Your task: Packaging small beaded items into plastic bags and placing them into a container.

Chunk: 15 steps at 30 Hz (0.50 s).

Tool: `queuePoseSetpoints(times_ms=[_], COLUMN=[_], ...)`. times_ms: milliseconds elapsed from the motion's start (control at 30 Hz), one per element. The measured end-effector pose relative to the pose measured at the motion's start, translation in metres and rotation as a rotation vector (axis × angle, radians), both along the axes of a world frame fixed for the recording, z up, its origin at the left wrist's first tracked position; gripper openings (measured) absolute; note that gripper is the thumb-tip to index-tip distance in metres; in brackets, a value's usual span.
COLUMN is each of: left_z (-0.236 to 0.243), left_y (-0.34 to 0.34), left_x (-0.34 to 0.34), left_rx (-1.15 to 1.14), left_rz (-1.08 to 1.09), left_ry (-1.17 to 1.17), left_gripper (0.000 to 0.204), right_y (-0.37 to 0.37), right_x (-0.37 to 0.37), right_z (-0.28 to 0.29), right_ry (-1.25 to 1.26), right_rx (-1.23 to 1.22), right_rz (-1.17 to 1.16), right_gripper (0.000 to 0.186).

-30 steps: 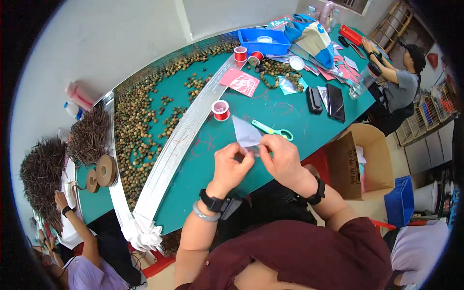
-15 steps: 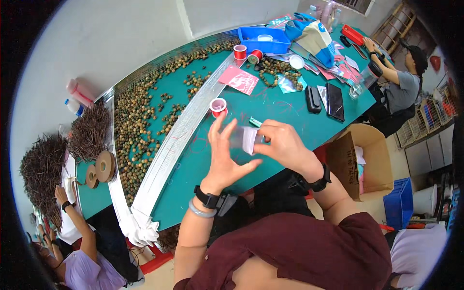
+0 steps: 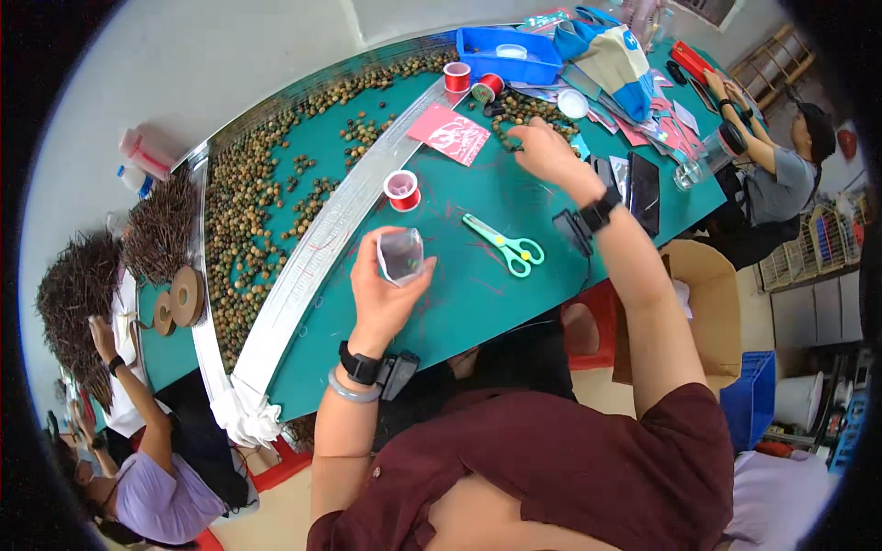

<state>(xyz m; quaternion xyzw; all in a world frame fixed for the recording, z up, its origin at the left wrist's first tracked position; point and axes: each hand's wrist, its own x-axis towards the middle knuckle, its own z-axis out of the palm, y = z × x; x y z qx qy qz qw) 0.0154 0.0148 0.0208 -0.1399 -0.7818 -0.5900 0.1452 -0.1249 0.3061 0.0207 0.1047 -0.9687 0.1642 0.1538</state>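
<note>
My left hand point(image 3: 386, 298) is curled round a small clear plastic bag point(image 3: 401, 257), its mouth spread and facing up. Farther right, my right hand point(image 3: 551, 161) is at a pile of greenish-brown bead bracelets point(image 3: 528, 108); its bent fingers close on a bracelet there, with the fingertips partly hidden. Between the hands lie green-handled scissors point(image 3: 505, 246) on the green table mat point(image 3: 441, 312). Beyond my left hand stands a spool of red thread point(image 3: 402, 191), and a pink printed card point(image 3: 448, 135) lies farther back.
Loose beads point(image 3: 241, 248) fill the area left of a metal strip point(image 3: 317, 239). A blue tray point(image 3: 510, 57), more red spools point(image 3: 457, 77), a phone point(image 3: 643, 188) and a clear jar point(image 3: 689, 173) lie around. A cardboard box point(image 3: 703, 312) stands right. Other people sit at both sides.
My right hand has let go of the plastic bag and moved away to the bracelet pile. The bag now sits opened in my left hand, and the scissors have come into full view.
</note>
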Motion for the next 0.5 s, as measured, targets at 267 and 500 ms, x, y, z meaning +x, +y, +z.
queuePoseSetpoints(times_ms=[267, 500], left_z=[-0.004, -0.01], left_y=[-0.005, -0.003], left_x=[-0.005, -0.007], left_rx=[0.015, 0.025], left_rz=[0.018, 0.062], left_ry=[-0.031, -0.066], left_gripper=[0.058, 0.062], right_y=[-0.014, -0.082], right_x=[-0.001, 0.068], right_z=[0.045, 0.126], right_ry=[-0.089, -0.382], right_rx=[-0.321, -0.904], right_rz=[0.094, 0.492], right_gripper=[0.022, 0.017])
